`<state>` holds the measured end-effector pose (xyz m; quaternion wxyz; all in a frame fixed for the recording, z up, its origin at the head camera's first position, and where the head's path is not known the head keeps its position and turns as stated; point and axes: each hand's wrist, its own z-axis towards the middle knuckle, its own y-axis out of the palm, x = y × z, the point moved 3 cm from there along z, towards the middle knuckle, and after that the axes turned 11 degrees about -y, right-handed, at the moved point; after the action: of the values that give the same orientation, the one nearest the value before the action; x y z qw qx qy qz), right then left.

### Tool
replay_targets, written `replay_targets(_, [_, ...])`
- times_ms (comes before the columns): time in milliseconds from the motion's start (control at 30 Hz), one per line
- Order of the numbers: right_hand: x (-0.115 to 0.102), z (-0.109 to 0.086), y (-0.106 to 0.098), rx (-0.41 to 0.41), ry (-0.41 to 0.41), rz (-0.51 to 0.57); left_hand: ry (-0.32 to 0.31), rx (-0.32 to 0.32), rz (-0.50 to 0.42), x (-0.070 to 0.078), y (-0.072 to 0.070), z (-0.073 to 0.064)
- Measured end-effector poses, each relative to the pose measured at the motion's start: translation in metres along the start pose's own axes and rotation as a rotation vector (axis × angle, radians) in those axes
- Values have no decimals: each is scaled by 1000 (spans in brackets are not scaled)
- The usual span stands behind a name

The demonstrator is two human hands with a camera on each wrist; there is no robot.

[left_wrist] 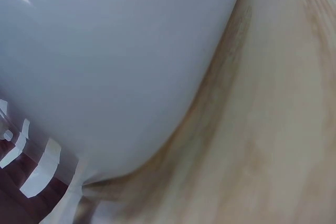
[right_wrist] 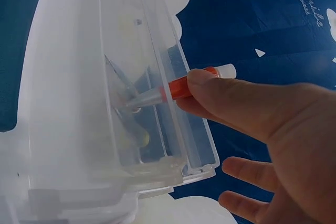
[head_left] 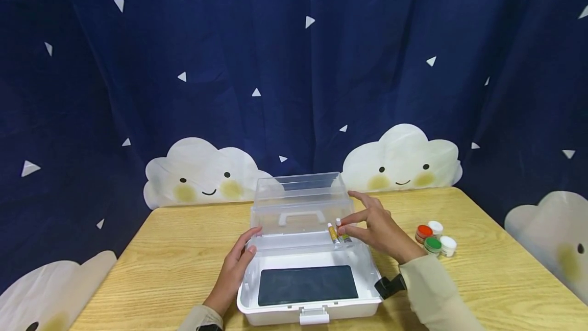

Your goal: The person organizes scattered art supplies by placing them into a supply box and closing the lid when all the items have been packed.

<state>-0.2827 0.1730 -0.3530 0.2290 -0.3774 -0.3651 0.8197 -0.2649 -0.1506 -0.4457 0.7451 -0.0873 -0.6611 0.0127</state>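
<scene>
An open white storage box (head_left: 337, 309) with a raised clear lid (head_left: 300, 186) stands on the table. My left hand (head_left: 235, 267) grips its left rear corner, thumb at the rim; in the left wrist view fingers (left_wrist: 44, 195) show behind the plastic parts. My right hand (head_left: 376, 226) pinches a red paint tube (right_wrist: 181, 88) between thumb and index finger. The tube slants, white cap up, its silvery end inside the clear tray (right_wrist: 123, 163). The other right fingers are spread apart. Beside it in the tray leans a yellow paint tube (head_left: 333, 234).
Right of the box stand several small paint jars: one with a red lid (head_left: 424, 231), one with a green lid (head_left: 433, 244), and two with white lids (head_left: 448, 243). A dark panel (head_left: 308, 285) lies on the box floor. Behind the table (head_left: 184, 259) hangs a blue curtain (head_left: 229, 116).
</scene>
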Motion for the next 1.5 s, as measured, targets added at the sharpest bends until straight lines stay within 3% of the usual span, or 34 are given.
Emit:
replay_targets(433, [-2, 0, -2, 28, -14, -62, 0, 2, 0, -2, 0, 1])
replay_targets(1000, [-6, 2, 4, 3, 128, -35, 48, -21, -7, -4, -1, 1])
replay_targets(1267, [-5, 3, 6, 7, 156, -54, -10, 2, -11, -3, -1, 1])
replay_targets(1500, [-3, 2, 7, 9, 189, -57, -20, 6, -16, -3, 0, 1])
